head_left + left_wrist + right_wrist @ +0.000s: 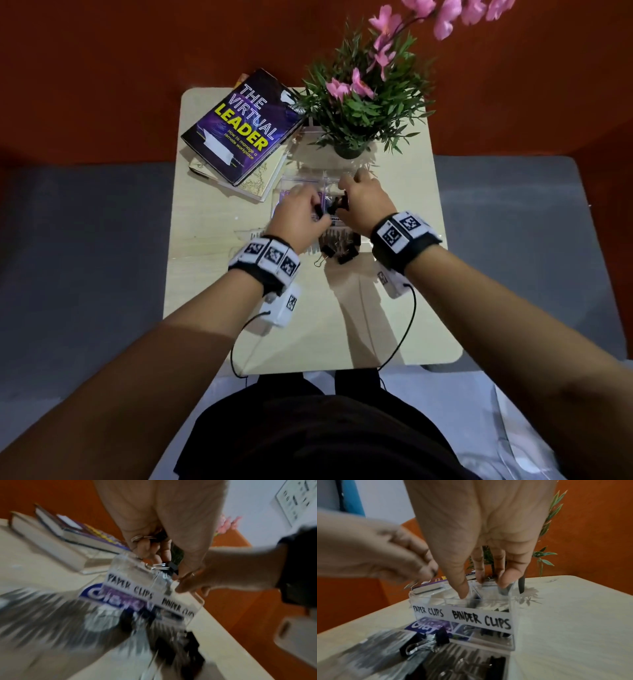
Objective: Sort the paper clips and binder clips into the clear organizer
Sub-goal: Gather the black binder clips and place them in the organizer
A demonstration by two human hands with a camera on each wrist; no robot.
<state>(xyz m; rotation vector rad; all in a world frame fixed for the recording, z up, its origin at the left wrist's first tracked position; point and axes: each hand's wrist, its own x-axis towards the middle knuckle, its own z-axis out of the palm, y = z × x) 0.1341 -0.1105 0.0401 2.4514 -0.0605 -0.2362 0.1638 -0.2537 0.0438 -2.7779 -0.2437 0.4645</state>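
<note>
The clear organizer (pixel 298 181) (pixel 126 568) (pixel 512 615) stands mid-table, its front labelled PAPER CLIPS on the left and BINDER CLIPS on the right. My left hand (pixel 320 213) (pixel 150 550) hovers over its near left side with fingers curled round black binder clips (pixel 145 538). My right hand (pixel 346 196) (pixel 479 586) points thumb and straight fingers down into the binder-clip compartment. A dark blurred clip (pixel 474 600) shows just below the thumb. More black binder clips (pixel 339 251) (pixel 421 643) lie loose in front of the organizer.
A purple book (pixel 239 130) on other books lies at the back left. A potted plant (pixel 356 113) stands right behind the organizer. The loose clips lie on a shiny streaked sheet (pixel 373 650). A blue-purple printed packet (pixel 426 626) sits under the organizer's front. Bare table (pixel 394 325) stretches toward me.
</note>
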